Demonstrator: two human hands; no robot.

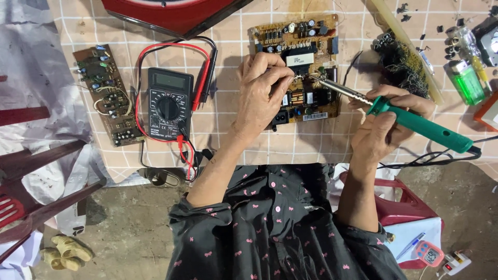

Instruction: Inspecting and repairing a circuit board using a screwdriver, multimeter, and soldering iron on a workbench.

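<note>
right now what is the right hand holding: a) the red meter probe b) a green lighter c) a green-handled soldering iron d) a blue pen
c: the right hand is wrapped around the green handle of the soldering iron, whose metal tip points at the circuit board, where the left hand rests; the lighter lies untouched off to the side.

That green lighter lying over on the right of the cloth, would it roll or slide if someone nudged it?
The green lighter looks flat-sided and lies on its side, so it would probably slide rather than roll. Its see-through plastic body suggests it is light. The checked cloth beneath may slow it a little.
</note>
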